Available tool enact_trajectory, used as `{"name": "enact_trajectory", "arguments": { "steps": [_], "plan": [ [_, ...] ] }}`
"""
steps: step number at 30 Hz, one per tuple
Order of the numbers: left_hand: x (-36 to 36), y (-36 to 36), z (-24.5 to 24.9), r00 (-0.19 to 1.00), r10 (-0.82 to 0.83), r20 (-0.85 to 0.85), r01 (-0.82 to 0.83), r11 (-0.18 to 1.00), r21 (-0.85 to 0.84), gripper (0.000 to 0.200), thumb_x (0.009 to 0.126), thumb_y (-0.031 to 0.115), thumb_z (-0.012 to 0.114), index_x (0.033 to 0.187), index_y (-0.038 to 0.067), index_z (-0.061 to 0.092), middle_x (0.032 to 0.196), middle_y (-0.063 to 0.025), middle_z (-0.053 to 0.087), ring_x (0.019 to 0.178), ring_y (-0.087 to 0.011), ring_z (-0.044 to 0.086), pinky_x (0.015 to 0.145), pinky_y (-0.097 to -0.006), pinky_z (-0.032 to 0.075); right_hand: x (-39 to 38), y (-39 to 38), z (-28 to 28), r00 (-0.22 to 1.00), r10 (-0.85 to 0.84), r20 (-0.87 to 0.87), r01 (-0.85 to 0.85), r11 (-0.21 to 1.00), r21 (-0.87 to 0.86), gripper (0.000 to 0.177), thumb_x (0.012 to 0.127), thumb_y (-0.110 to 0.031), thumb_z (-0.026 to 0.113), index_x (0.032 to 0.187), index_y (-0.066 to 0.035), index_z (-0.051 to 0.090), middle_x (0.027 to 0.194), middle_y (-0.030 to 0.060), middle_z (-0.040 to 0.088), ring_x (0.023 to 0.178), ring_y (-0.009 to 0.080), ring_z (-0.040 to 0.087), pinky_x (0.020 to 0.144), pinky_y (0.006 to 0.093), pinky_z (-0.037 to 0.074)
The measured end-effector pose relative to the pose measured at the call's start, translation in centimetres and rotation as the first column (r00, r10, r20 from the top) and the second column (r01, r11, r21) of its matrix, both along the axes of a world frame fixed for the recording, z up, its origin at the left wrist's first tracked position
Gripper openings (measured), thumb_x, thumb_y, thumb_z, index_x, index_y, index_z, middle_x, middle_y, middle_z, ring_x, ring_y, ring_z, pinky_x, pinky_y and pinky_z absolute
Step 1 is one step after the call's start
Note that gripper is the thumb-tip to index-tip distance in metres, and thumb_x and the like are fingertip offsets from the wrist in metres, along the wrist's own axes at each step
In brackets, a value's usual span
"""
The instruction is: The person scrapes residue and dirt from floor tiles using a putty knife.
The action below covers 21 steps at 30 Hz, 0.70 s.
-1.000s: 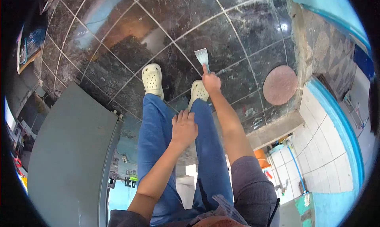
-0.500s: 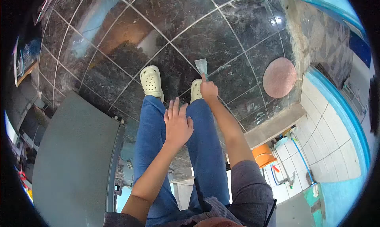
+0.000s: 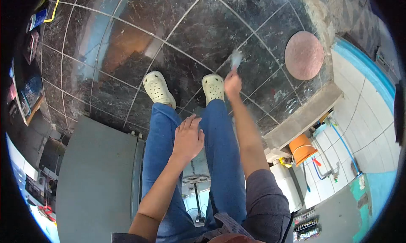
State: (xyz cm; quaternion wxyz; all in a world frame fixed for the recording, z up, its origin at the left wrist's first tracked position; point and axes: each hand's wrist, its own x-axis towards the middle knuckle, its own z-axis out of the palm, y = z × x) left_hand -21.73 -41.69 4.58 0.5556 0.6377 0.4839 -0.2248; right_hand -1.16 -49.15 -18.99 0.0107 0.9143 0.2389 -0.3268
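Observation:
My right hand (image 3: 232,84) is stretched out and shut on the handle of a putty knife (image 3: 236,59), whose pale blade is blurred against the dark marble tiles (image 3: 203,27). My left hand (image 3: 187,138) holds nothing, its fingers slightly apart, and lies over my blue jeans (image 3: 220,150) between the two legs. Both feet wear cream clogs, the left clog (image 3: 156,88) and the right clog (image 3: 213,87), and the right hand is just beside the right clog.
A round reddish disc (image 3: 303,55) sits on the tiles at the upper right. A grey metal door (image 3: 97,183) stands at the left. An orange bucket (image 3: 302,148) and white tiles (image 3: 359,120) lie at the right beyond a concrete ledge (image 3: 302,118).
The view has swung, so the tiles and disc shifted in frame. My right hand with the putty knife moved slightly right and up, now blurred. My left hand dropped lower against the jeans.

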Motion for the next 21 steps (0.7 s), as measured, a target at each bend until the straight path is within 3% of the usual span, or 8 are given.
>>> {"name": "enact_trajectory", "arguments": {
  "steps": [4, 7, 14, 18, 21],
  "plan": [
    [0.8, 0.2, 0.0, 0.998, -0.067, -0.012, 0.067, 0.998, -0.005, 0.042, 0.083, 0.014, 0.052, 0.123, 0.003, 0.048, 0.133, -0.0162, 0.044, 0.124, -0.0317, 0.041, 0.103, -0.0433, 0.032, 1.1, 1.3, -1.1, 0.992, -0.052, 0.117, 0.047, 0.998, 0.041, 0.044, 0.090, -0.022, 0.043, 0.132, -0.011, 0.046, 0.080, 0.0251, 0.064, 0.074, 0.0434, 0.062, 0.069, 0.0532, 0.049],
    [1.5, -0.2, 0.0, 0.994, -0.104, -0.021, 0.103, 0.994, -0.022, 0.042, 0.082, 0.013, 0.052, 0.123, 0.003, 0.048, 0.133, -0.0164, 0.044, 0.124, -0.0313, 0.041, 0.102, -0.0432, 0.032, -2.4, -2.3, 1.3, 0.996, 0.070, -0.060, -0.077, 0.989, -0.125, 0.046, 0.090, -0.022, 0.043, 0.134, -0.010, 0.041, 0.080, 0.0239, 0.064, 0.073, 0.0429, 0.062, 0.068, 0.0533, 0.049],
    [2.4, -1.3, -0.7, 0.990, -0.133, -0.044, 0.130, 0.989, -0.067, 0.042, 0.082, 0.012, 0.051, 0.123, 0.003, 0.048, 0.134, -0.0153, 0.044, 0.125, -0.0308, 0.040, 0.102, -0.0433, 0.033, 0.4, -0.8, 0.1, 0.998, -0.059, 0.003, 0.059, 0.995, -0.081, 0.050, 0.089, -0.023, 0.045, 0.137, -0.011, 0.037, 0.079, 0.0237, 0.064, 0.075, 0.0419, 0.063, 0.068, 0.0522, 0.049],
    [2.6, -1.1, -1.0, 0.991, -0.134, -0.018, 0.134, 0.990, -0.041, 0.041, 0.081, 0.011, 0.050, 0.122, 0.004, 0.049, 0.134, -0.0152, 0.044, 0.125, -0.0311, 0.041, 0.103, -0.0429, 0.033, -0.6, -1.4, 1.7, 0.993, 0.002, -0.115, -0.021, 0.985, -0.172, 0.048, 0.089, -0.023, 0.043, 0.136, -0.014, 0.041, 0.082, 0.0250, 0.064, 0.080, 0.0430, 0.062, 0.073, 0.0527, 0.050],
    [2.9, -1.3, -1.2, 0.995, -0.088, -0.037, 0.087, 0.996, -0.022, 0.041, 0.081, 0.011, 0.050, 0.121, 0.004, 0.049, 0.133, -0.0147, 0.044, 0.124, -0.0309, 0.041, 0.102, -0.0429, 0.033, 1.3, -0.3, 0.9, 0.994, -0.038, -0.099, 0.024, 0.991, -0.134, 0.049, 0.089, -0.025, 0.043, 0.136, -0.012, 0.040, 0.084, 0.0254, 0.064, 0.080, 0.0427, 0.062, 0.074, 0.0525, 0.050]
  ]
}}
